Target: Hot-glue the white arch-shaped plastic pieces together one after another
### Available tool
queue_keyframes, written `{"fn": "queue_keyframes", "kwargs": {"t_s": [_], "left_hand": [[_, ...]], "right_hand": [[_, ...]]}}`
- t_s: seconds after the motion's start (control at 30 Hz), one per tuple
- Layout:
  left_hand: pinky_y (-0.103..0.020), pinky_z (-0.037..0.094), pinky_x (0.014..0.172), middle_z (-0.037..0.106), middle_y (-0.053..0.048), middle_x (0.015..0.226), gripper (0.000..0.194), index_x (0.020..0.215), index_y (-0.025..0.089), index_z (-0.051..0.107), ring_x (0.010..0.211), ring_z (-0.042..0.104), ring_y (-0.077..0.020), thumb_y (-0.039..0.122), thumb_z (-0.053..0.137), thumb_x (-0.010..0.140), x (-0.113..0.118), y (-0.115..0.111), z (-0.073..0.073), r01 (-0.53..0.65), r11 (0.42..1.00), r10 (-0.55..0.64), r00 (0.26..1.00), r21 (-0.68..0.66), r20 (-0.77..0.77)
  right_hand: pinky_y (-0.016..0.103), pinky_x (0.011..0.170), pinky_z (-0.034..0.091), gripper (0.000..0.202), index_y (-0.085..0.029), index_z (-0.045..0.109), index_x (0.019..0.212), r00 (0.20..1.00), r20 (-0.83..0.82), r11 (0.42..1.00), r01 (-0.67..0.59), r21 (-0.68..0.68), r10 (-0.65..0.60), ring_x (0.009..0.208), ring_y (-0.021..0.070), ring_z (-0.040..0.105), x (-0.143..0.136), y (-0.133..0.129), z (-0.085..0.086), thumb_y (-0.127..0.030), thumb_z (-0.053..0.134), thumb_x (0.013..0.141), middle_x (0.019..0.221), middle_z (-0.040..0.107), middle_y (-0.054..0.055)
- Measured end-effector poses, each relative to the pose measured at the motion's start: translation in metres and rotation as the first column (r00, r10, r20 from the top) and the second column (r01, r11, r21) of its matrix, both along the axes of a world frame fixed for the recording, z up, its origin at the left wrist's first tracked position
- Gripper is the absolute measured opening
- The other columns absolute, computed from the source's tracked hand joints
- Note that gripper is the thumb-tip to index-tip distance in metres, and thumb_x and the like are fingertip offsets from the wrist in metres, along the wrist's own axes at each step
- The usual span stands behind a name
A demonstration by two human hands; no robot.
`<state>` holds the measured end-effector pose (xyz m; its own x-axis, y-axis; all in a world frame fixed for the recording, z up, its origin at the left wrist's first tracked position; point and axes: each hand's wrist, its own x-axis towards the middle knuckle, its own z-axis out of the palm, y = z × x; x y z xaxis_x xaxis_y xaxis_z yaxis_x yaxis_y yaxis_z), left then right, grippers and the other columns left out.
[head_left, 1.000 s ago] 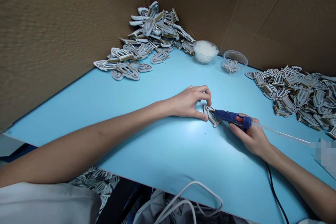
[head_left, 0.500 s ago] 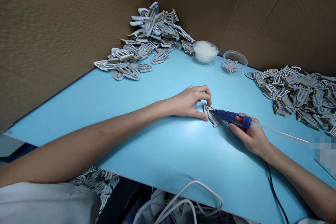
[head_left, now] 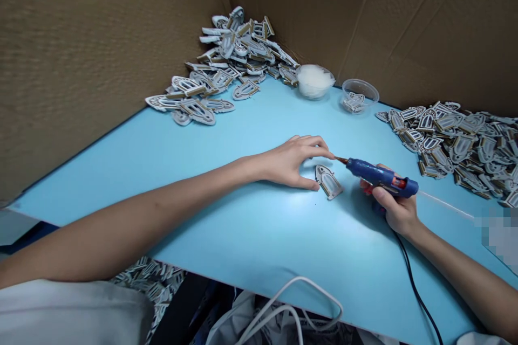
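Right hand, right of centre, gripping blue glue gun. Arched grey-white piece, centre, on tabletop; left hand beside it, thumb and fingers wide apart. Pile of similar pieces, right edge.

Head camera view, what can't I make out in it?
In the head view:
Glue gun: handle partly hidden by the right hand.
Pile of pieces at right: cut off by the picture's edge.
Pixelated thing below it: blurred into blocks, also cut off.
White contents of the tub: too small to identify.
Black cord: cut off by the bottom edge.
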<state>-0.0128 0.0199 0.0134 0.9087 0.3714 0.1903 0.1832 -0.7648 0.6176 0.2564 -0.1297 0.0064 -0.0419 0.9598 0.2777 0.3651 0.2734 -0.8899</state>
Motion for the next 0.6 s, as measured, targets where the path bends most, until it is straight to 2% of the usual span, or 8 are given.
{"fn": "queue_keyframes", "kwargs": {"t_s": [0.1,0.17,0.27,0.33,0.4,0.47,0.53,0.6], "left_hand": [[-0.042,0.044,0.106,0.070,-0.013,0.131,0.048,0.136,0.020,0.068,0.121,0.065,-0.0299,0.038,0.073,0.092,0.001,-0.002,-0.001,0.094,0.996,-0.094,0.994,-0.008,0.055],[-0.039,0.047,0.097,0.076,-0.011,0.110,0.045,0.128,0.018,0.072,0.105,0.069,-0.0270,0.043,0.076,0.091,0.001,-0.002,-0.001,0.093,0.996,-0.093,0.993,0.006,0.078],[-0.036,0.048,0.087,0.072,-0.004,0.081,0.044,0.121,0.019,0.075,0.083,0.067,-0.0225,0.048,0.079,0.088,0.000,-0.002,0.000,0.052,0.999,-0.053,0.993,0.013,0.104],[-0.036,0.050,0.088,0.073,-0.006,0.092,0.037,0.125,0.020,0.074,0.087,0.067,-0.0222,0.034,0.072,0.091,-0.002,-0.002,0.002,0.069,0.998,-0.070,0.991,0.012,0.115],[-0.039,0.052,0.095,0.070,-0.011,0.120,0.046,0.131,0.024,0.073,0.103,0.067,-0.0251,0.016,0.063,0.086,-0.003,-0.003,0.006,0.117,0.992,-0.121,0.989,0.043,0.089],[-0.043,0.050,0.103,0.064,-0.013,0.135,0.056,0.130,0.027,0.074,0.116,0.063,-0.0288,0.008,0.058,0.080,-0.004,-0.003,0.008,0.163,0.983,-0.166,0.986,0.085,0.032],[-0.044,0.049,0.105,0.064,-0.013,0.132,0.049,0.126,0.026,0.075,0.118,0.061,-0.0300,0.010,0.060,0.083,-0.005,-0.003,0.009,0.181,0.979,-0.181,0.983,0.092,-0.004],[-0.041,0.050,0.103,0.066,-0.013,0.122,0.034,0.121,0.023,0.076,0.113,0.063,-0.0289,0.019,0.064,0.089,-0.005,-0.001,0.009,0.178,0.982,-0.178,0.984,0.062,-0.005]], "right_hand": [[0.036,0.065,0.052,0.034,-0.021,0.077,0.090,0.986,-0.065,0.988,0.155,0.003,-0.155,0.073,0.0224,0.065,0.003,0.000,-0.005,-0.054,0.071,0.097,0.088,0.075,0.007],[0.036,0.063,0.051,0.038,-0.021,0.076,0.087,0.976,-0.093,0.981,0.195,-0.015,-0.195,0.069,0.0213,0.062,0.002,0.002,-0.005,-0.057,0.070,0.096,0.083,0.074,0.007],[0.036,0.062,0.051,0.041,-0.020,0.075,0.083,0.971,-0.104,0.977,0.211,-0.039,-0.214,0.065,0.0201,0.061,0.001,0.004,-0.001,-0.059,0.071,0.095,0.079,0.073,0.006],[0.034,0.061,0.050,0.040,-0.020,0.075,0.083,0.970,-0.114,0.976,0.212,-0.047,-0.216,0.065,0.0194,0.061,0.001,0.005,0.001,-0.059,0.073,0.094,0.078,0.073,0.006],[0.033,0.060,0.050,0.038,-0.020,0.076,0.084,0.971,-0.122,0.979,0.199,-0.052,-0.204,0.064,0.0187,0.060,0.001,0.005,0.002,-0.057,0.074,0.094,0.079,0.073,0.006],[0.033,0.060,0.050,0.037,-0.020,0.076,0.084,0.975,-0.118,0.981,0.184,-0.055,-0.189,0.063,0.0182,0.060,0.003,0.005,0.002,-0.055,0.073,0.095,0.078,0.073,0.005],[0.032,0.059,0.050,0.038,-0.019,0.077,0.082,0.980,-0.090,0.983,0.175,-0.059,-0.180,0.063,0.0183,0.060,0.005,0.004,0.003,-0.055,0.073,0.094,0.076,0.072,0.005],[0.032,0.058,0.050,0.040,-0.019,0.077,0.079,0.990,-0.034,0.988,0.134,-0.080,-0.137,0.062,0.0189,0.061,0.008,0.004,0.005,-0.057,0.073,0.093,0.074,0.072,0.005]]}}
